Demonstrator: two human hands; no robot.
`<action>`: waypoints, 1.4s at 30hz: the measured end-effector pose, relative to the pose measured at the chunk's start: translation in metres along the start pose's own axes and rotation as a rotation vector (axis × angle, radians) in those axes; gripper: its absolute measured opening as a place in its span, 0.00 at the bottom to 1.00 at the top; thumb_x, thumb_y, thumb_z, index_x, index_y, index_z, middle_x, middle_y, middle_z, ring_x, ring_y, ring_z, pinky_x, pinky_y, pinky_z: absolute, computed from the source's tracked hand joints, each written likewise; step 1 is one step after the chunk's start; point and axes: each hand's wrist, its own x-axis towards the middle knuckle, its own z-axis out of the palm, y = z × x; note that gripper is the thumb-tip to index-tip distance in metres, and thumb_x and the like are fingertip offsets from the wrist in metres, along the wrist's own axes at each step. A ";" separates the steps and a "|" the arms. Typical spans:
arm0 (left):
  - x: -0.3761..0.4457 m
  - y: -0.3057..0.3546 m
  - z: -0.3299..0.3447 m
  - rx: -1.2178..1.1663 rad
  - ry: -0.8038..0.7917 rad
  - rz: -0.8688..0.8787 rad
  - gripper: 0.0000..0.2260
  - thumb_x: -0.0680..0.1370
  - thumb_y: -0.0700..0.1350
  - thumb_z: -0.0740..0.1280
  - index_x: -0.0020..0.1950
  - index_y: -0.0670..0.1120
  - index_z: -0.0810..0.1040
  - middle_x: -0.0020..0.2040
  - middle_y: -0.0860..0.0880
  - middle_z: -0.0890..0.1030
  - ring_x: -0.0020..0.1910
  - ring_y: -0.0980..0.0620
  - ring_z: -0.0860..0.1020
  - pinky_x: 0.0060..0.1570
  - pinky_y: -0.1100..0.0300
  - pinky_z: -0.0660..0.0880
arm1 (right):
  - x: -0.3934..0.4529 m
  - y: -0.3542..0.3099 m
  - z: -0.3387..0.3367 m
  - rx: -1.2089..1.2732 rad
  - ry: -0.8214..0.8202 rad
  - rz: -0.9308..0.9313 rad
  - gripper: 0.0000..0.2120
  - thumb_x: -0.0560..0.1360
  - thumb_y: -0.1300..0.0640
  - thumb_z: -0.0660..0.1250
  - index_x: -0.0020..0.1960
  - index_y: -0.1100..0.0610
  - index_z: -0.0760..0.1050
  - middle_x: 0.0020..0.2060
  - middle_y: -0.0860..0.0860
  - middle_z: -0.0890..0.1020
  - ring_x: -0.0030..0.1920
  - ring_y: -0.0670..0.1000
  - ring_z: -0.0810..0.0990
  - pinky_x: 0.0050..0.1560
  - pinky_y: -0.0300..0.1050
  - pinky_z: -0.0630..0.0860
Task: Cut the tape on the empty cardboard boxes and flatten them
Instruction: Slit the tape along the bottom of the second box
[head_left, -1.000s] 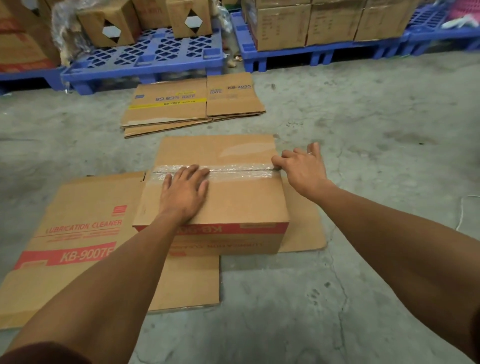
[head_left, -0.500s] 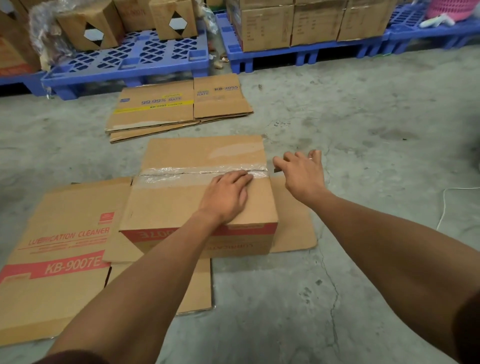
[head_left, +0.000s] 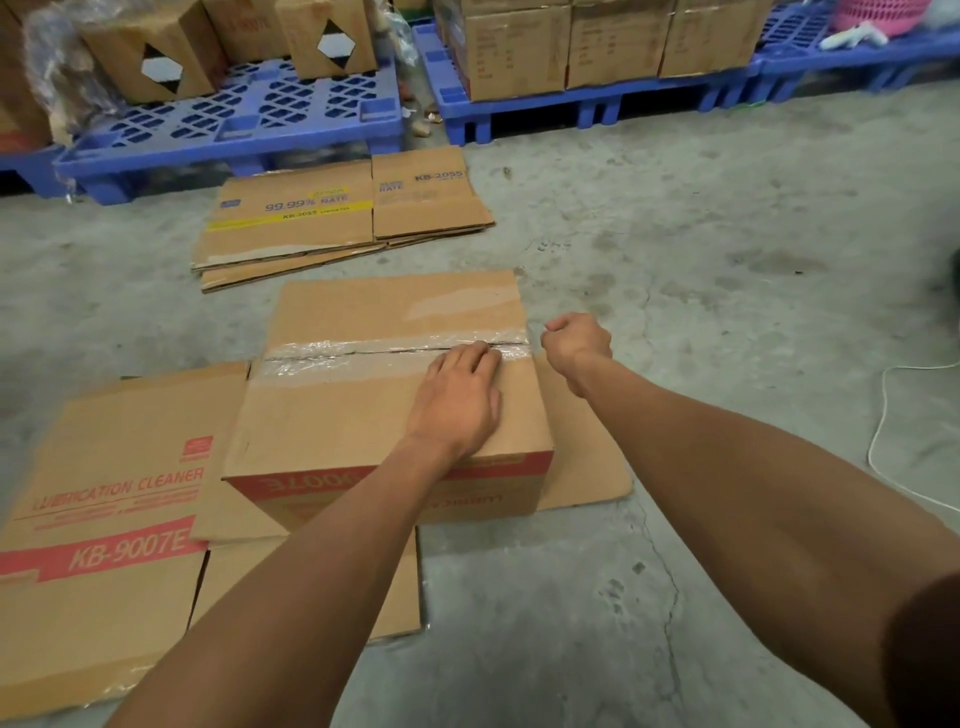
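A closed cardboard box (head_left: 363, 415) with red print stands on the concrete floor, sealed along its top seam by clear tape (head_left: 332, 356). My left hand (head_left: 460, 397) lies flat on the box top, fingertips on the tape near its right end. Just off the box's right edge, level with the seam, my right hand (head_left: 576, 343) is curled into a fist; nothing shows in it. A dark gap runs along the seam's right part.
Flattened "KB-9007E" cartons (head_left: 98, 561) lie under and left of the box. A stack of flattened "KB-2055" boxes (head_left: 332, 218) lies behind it. Blue pallets (head_left: 234, 124) with full cartons (head_left: 519, 52) line the back. A white cord (head_left: 883, 415) trails at the right.
My left hand slid right along the box top to the tape's right end. My right hand closed from loose fingers into a fist beside the box edge.
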 end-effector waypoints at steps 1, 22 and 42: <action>0.000 -0.001 0.000 -0.004 0.002 -0.002 0.21 0.78 0.47 0.58 0.71 0.45 0.70 0.70 0.46 0.72 0.69 0.45 0.68 0.71 0.51 0.61 | 0.001 -0.001 0.002 0.029 0.008 0.005 0.11 0.76 0.59 0.65 0.54 0.48 0.80 0.58 0.52 0.80 0.53 0.57 0.80 0.46 0.41 0.72; 0.000 0.000 -0.003 -0.034 0.043 -0.014 0.21 0.76 0.47 0.57 0.67 0.46 0.74 0.66 0.48 0.75 0.66 0.46 0.71 0.66 0.52 0.65 | -0.001 -0.002 -0.002 -0.122 -0.027 -0.170 0.12 0.76 0.57 0.61 0.41 0.42 0.78 0.50 0.49 0.82 0.45 0.56 0.82 0.43 0.47 0.80; -0.004 0.004 -0.008 -0.016 0.039 -0.022 0.20 0.78 0.47 0.59 0.70 0.45 0.72 0.68 0.48 0.74 0.68 0.47 0.69 0.69 0.52 0.63 | -0.009 0.011 -0.013 0.044 -0.129 -0.094 0.13 0.73 0.60 0.63 0.39 0.45 0.80 0.52 0.48 0.82 0.46 0.50 0.79 0.44 0.43 0.76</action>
